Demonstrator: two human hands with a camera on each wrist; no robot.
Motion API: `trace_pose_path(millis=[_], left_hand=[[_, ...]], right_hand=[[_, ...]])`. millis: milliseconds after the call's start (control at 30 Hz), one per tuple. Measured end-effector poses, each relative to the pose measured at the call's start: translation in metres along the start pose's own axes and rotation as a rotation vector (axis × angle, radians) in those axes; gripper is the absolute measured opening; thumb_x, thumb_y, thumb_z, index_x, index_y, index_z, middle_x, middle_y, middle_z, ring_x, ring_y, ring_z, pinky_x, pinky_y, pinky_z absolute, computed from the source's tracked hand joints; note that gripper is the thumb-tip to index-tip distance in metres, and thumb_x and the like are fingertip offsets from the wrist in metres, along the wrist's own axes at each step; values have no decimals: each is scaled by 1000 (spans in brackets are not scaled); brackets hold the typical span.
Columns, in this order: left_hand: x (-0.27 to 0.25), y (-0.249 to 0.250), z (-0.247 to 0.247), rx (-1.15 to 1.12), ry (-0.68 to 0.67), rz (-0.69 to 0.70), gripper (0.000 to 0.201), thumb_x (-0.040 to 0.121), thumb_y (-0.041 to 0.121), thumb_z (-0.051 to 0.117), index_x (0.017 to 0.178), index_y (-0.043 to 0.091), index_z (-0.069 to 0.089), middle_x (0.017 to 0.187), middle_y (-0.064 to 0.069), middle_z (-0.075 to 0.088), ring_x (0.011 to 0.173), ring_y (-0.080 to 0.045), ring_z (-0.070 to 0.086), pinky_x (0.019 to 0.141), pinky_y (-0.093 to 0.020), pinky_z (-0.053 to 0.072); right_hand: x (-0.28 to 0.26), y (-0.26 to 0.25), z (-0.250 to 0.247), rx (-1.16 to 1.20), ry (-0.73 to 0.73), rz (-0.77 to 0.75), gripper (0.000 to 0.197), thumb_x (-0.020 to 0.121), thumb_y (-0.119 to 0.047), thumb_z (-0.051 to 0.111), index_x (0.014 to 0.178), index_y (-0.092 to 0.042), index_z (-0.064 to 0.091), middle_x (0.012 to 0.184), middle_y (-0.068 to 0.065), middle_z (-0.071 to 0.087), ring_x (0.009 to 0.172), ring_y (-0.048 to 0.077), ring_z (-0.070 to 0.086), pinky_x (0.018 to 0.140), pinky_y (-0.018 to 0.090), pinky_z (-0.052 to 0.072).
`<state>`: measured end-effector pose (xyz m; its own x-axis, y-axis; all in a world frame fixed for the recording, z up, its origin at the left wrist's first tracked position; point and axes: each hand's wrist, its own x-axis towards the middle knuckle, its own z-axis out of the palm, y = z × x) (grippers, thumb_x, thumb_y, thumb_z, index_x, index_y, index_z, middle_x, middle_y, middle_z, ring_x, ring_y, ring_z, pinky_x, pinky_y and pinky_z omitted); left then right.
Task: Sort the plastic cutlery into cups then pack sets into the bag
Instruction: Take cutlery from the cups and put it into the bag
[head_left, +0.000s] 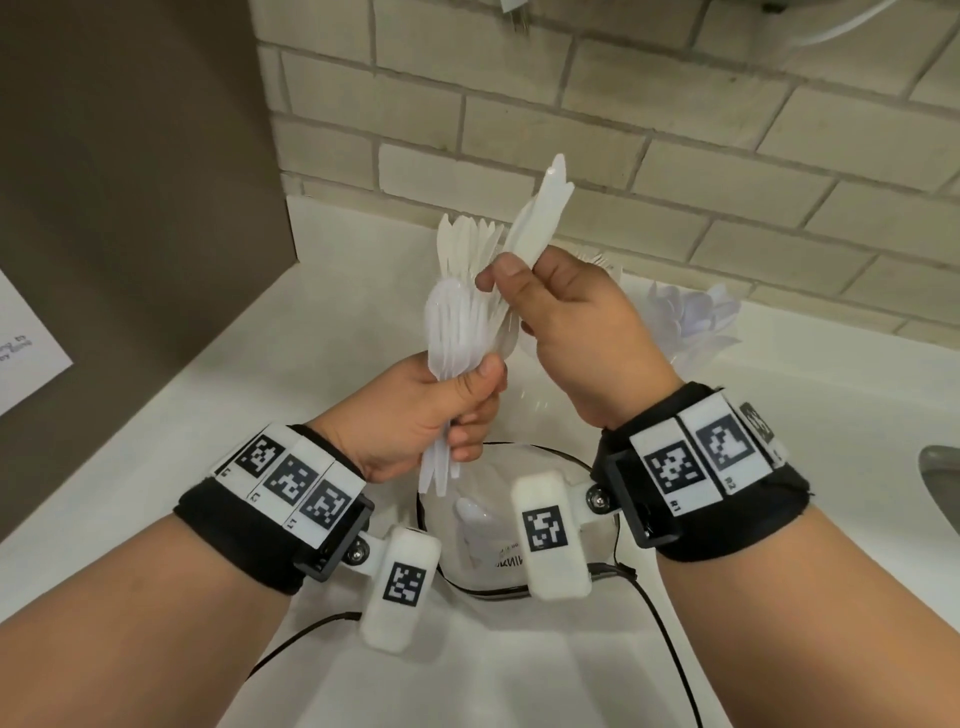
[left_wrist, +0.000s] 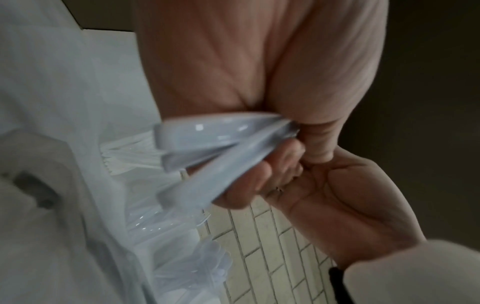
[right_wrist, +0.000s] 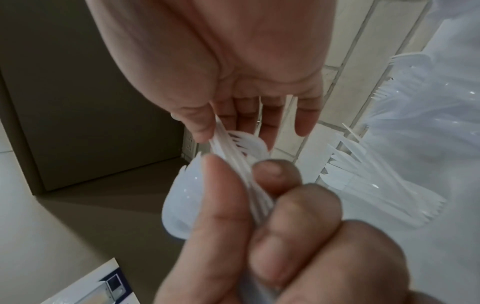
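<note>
In the head view my left hand (head_left: 441, 415) grips a mixed bundle of white plastic cutlery (head_left: 462, 322) upright by the handles, spoon bowls and knife tips fanned out on top. My right hand (head_left: 556, 312) pinches a few white knives (head_left: 540, 218) that point up and away, right beside the bundle. The right wrist view shows the right hand's fingertips (right_wrist: 197, 131) pinching thin handles above the left hand's fingers (right_wrist: 298, 207) closed around the bundle (right_wrist: 182, 205). In the left wrist view the bundle (left_wrist: 221, 144) crosses the left hand (left_wrist: 233, 61). A clear bag (head_left: 519, 561) lies below both hands, a spoon (head_left: 470, 514) inside.
Clear cups of sorted cutlery stand by the tiled wall at the back right: one of spoons (head_left: 685, 317), one of forks (head_left: 597, 260), one of knives (right_wrist: 363, 185). A brown panel (head_left: 130, 208) closes the left side. A sink edge (head_left: 940, 483) shows at right. Black cables (head_left: 654, 623) cross the white counter (head_left: 260, 364).
</note>
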<state>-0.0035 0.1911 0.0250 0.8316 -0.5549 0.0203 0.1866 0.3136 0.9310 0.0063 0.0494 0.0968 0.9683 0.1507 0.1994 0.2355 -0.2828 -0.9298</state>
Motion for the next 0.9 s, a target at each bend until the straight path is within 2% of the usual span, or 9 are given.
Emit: trace_pose_path(millis=[67,133,233,333,467,567,700,800,900], left_hand=[[0,0,5,229,144,19,37,86,44,62,65,16,49,51,-2,36,43,-14,35,49,-29,37],[0,3,5,570,326,29,35,88,45,58,72,16,49,45,1,46,41,-16,45,52,-29,44],[-1,7,-4,1010,562,79,32,87,43,61,91,13,50,67,1,59,54,-16,55,55,-24,43],[-4,8,-10,1190,677,172,42,83,41,67,92,11,40,73,7,48,61,-8,46,50,-11,34],[-5,6,-14,1150,710,166,37,86,36,64,96,15,36,84,7,49,73,-13,47,51,-14,30],[-2,6,-17,1023,741,67,31,91,38,56,88,12,39,76,7,47,67,-11,47,50,-13,31],[2,9,-23,721,733,-22,29,92,39,53,89,10,56,75,-1,63,64,-17,58,65,-29,48],[2,12,-28,574,754,-36,30,93,40,53,86,11,55,66,-3,60,53,-13,59,63,-32,53],[2,11,-33,528,770,-39,28,93,38,54,80,13,53,64,-4,56,49,-13,57,55,-27,52]], right_hand=[[5,2,-1,37,56,-16,22,98,-30,49,81,-25,63,90,-5,69,86,10,61,77,24,45],[11,-3,-8,150,137,-39,23,99,-27,47,81,-23,60,90,1,69,91,24,63,82,38,49],[22,-14,-28,334,164,-75,21,102,-17,41,88,-14,56,81,3,66,83,20,66,78,36,57],[38,-16,-43,348,186,-119,16,101,-13,43,92,-14,56,84,4,66,89,22,68,83,38,58],[73,-7,-38,313,231,-177,12,98,-13,48,94,-16,59,87,4,67,94,21,68,80,32,56],[104,8,-23,279,256,-181,13,97,-13,51,92,-19,61,88,2,69,98,23,68,88,37,56],[140,36,-3,125,271,-149,12,96,-20,55,89,-26,62,89,-1,72,90,17,69,84,37,55],[158,59,8,66,285,-60,13,95,-23,55,84,-27,62,84,-1,72,77,14,64,82,42,54],[174,88,16,0,227,79,11,87,-31,59,78,-27,63,83,3,73,78,22,66,84,51,55]])
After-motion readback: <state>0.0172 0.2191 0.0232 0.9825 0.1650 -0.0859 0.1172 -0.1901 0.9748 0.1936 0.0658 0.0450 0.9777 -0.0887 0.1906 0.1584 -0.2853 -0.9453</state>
